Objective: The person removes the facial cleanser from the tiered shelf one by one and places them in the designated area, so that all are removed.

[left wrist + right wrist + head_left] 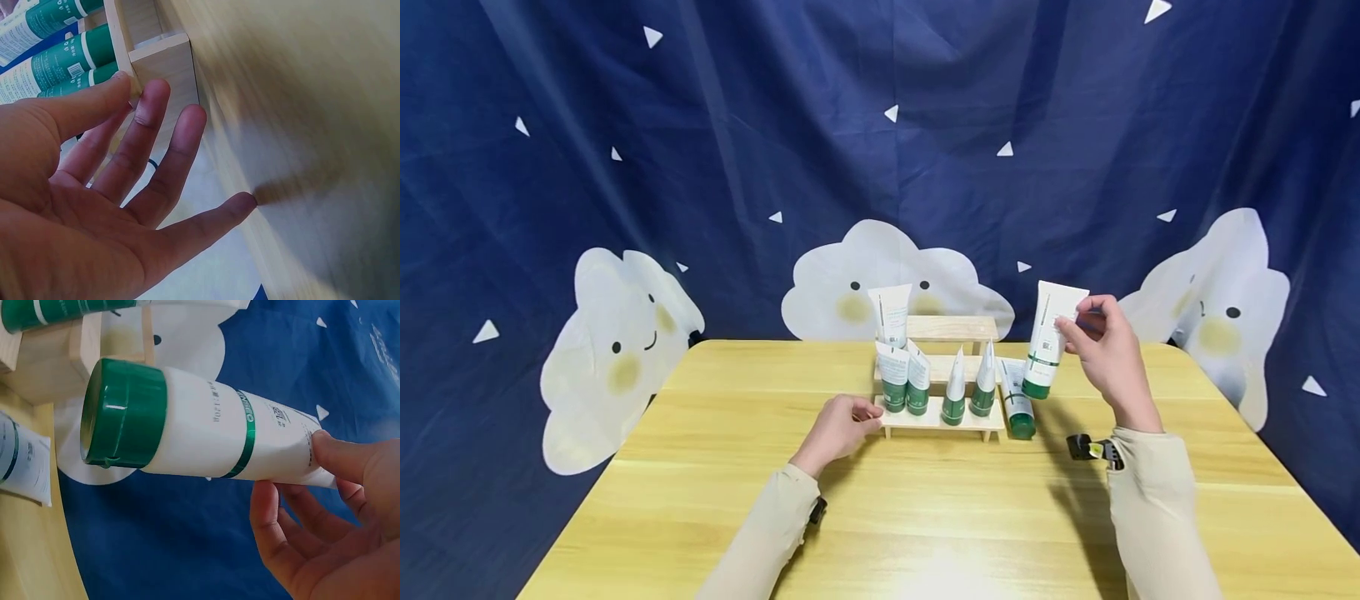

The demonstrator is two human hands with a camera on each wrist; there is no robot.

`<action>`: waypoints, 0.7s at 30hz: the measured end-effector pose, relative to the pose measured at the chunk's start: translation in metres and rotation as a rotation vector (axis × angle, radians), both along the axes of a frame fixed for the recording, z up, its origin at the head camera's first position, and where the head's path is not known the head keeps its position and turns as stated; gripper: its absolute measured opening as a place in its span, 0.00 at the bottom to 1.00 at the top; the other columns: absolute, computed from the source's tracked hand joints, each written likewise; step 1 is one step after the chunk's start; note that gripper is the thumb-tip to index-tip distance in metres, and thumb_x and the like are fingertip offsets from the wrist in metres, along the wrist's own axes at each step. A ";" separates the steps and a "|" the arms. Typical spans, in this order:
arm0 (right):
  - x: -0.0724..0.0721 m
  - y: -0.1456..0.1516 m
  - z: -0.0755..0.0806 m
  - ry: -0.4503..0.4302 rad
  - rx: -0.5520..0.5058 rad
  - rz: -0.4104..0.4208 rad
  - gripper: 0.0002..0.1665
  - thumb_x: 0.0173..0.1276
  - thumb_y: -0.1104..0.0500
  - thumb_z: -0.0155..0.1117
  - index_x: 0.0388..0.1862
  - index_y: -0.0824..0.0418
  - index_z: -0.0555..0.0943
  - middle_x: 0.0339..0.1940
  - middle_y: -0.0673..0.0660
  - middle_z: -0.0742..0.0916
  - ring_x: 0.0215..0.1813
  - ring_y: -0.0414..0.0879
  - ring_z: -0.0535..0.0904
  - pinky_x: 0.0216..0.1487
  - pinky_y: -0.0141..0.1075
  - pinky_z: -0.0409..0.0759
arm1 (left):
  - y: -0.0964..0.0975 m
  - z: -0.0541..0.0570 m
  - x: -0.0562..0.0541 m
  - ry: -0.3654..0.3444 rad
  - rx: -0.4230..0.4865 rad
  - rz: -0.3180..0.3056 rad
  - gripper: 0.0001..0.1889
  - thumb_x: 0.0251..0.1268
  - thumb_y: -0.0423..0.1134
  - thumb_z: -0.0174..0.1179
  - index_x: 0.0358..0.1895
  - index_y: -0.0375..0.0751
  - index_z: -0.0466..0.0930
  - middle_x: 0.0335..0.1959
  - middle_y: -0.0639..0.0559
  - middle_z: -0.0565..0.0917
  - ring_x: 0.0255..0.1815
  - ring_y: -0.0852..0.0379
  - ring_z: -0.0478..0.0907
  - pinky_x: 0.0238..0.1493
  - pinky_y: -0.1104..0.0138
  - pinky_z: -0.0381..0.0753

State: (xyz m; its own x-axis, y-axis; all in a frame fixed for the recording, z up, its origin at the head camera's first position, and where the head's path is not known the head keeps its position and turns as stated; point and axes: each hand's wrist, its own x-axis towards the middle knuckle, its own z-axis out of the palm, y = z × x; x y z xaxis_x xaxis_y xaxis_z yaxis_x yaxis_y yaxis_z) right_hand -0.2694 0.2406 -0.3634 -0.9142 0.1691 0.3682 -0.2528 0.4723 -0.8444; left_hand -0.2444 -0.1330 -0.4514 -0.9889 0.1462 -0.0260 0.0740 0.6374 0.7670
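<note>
Head view: the right hand (pixel 1105 354) holds a white tube (pixel 1049 333), green cap lowest, above the table (pixel 700 467) and right of the wooden stand (pixel 934 412); the left hand (pixel 838 429) touches the stand's left front corner. Another tube (pixel 1018 400) lies beside the stand. Left wrist view: thumb and index finger pinch the stand's corner, the other fingers spread apart. Right wrist view: thumb and fingers clamp the held tube near its flat end.
</note>
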 end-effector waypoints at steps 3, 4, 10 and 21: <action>-0.001 0.006 -0.003 -0.014 -0.008 -0.009 0.22 0.75 0.58 0.65 0.56 0.66 0.66 0.48 0.59 0.80 0.40 0.28 0.79 0.37 0.26 0.84 | 0.000 0.000 0.000 -0.001 -0.006 0.000 0.06 0.66 0.34 0.68 0.43 0.44 0.89 0.34 0.52 0.84 0.35 0.55 0.77 0.37 0.63 0.76; -0.002 0.008 -0.003 -0.015 -0.013 -0.009 0.22 0.75 0.58 0.65 0.56 0.66 0.66 0.47 0.57 0.80 0.39 0.28 0.79 0.36 0.26 0.84 | 0.000 0.000 0.000 -0.001 -0.007 0.001 0.06 0.66 0.34 0.68 0.43 0.44 0.89 0.34 0.52 0.85 0.35 0.55 0.78 0.37 0.63 0.76; -0.006 0.017 -0.009 -0.023 -0.083 0.031 0.17 0.74 0.61 0.65 0.52 0.63 0.67 0.37 0.46 0.81 0.35 0.30 0.80 0.33 0.26 0.83 | 0.000 0.000 -0.001 0.006 -0.006 0.006 0.06 0.65 0.34 0.68 0.43 0.44 0.89 0.34 0.52 0.85 0.36 0.56 0.78 0.39 0.63 0.76; -0.015 0.030 -0.034 -0.136 -0.082 0.053 0.18 0.77 0.60 0.60 0.55 0.66 0.65 0.37 0.52 0.75 0.33 0.32 0.78 0.33 0.30 0.84 | -0.001 -0.003 -0.002 0.034 -0.006 -0.005 0.05 0.65 0.34 0.69 0.42 0.44 0.90 0.33 0.54 0.85 0.35 0.58 0.78 0.41 0.62 0.76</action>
